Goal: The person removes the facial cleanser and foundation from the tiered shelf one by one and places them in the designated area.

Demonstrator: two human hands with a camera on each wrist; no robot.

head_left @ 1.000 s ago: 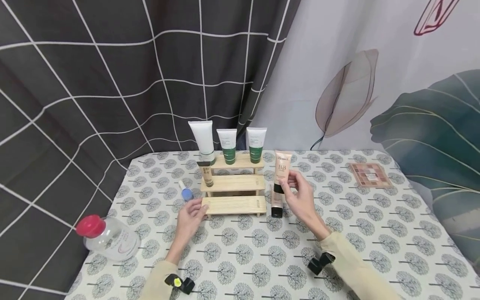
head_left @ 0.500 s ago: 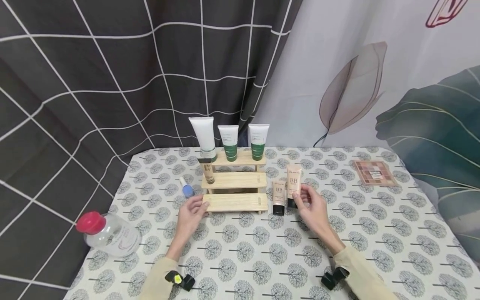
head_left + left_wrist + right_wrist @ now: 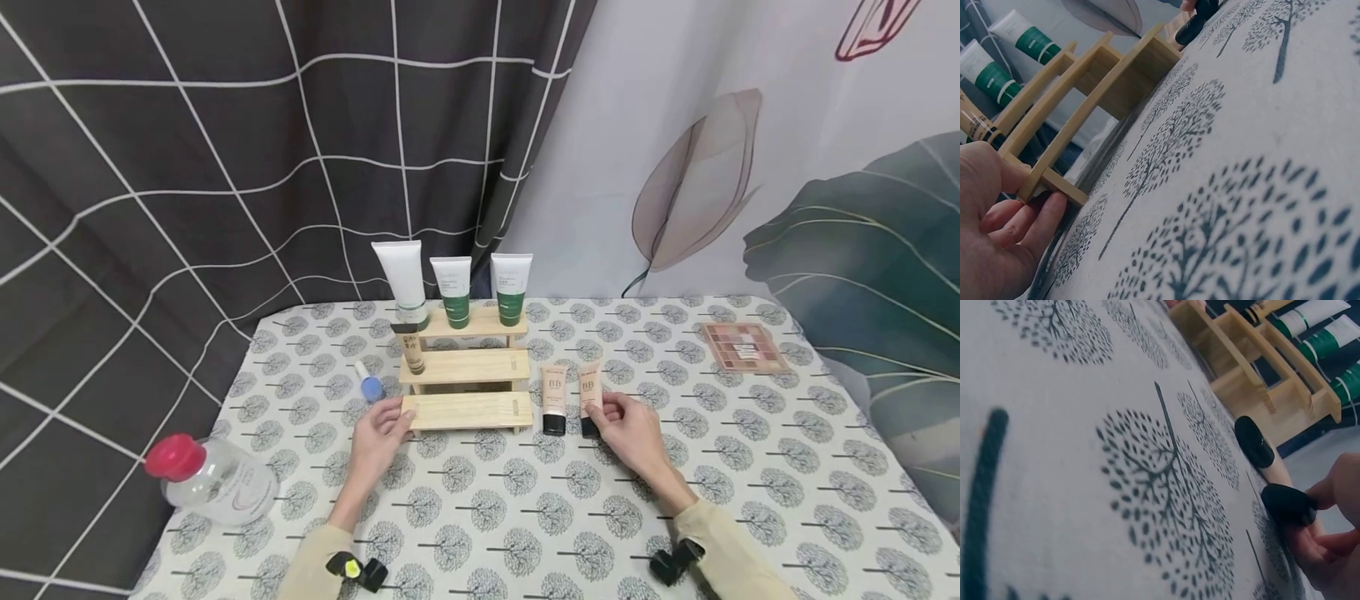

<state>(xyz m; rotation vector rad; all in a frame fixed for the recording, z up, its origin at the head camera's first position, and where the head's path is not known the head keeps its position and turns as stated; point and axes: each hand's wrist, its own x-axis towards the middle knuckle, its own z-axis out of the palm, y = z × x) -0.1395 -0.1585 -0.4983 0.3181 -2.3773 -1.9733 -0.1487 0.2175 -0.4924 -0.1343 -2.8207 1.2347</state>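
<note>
Right hand (image 3: 628,425) pinches the black cap end of a beige tube (image 3: 589,398) printed "BB", thumb and fingers curled round it; the tube lies on the tablecloth (image 3: 525,517) just right of the rack, cap toward the person. A 2nd tube (image 3: 554,398), same beige body, black cap and "BB" print, lies just beside it on the left; whether the 2 touch cannot be told. Left hand (image 3: 378,437) grips the left end of the bottom step of a 3-step pale wooden rack (image 3: 467,379), thumb on top, fingers curled beneath. Top step carries 3 upright tubes: 1 plain white tube (image 3: 402,279) and 2 green tubes (image 3: 482,290), white-bodied with green lower halves; their print is too small to read. A slim tan tube (image 3: 412,350) with a dark band stands at the left end of the middle step. A small blue-capped vial (image 3: 367,383) lies left of the rack. A clear bottle (image 3: 210,479) with a red cap lies on its side at the near left. A square palette (image 3: 742,347) of pinkish-brown pans lies far right. The cloth bears a repeated grey tree print.
</note>
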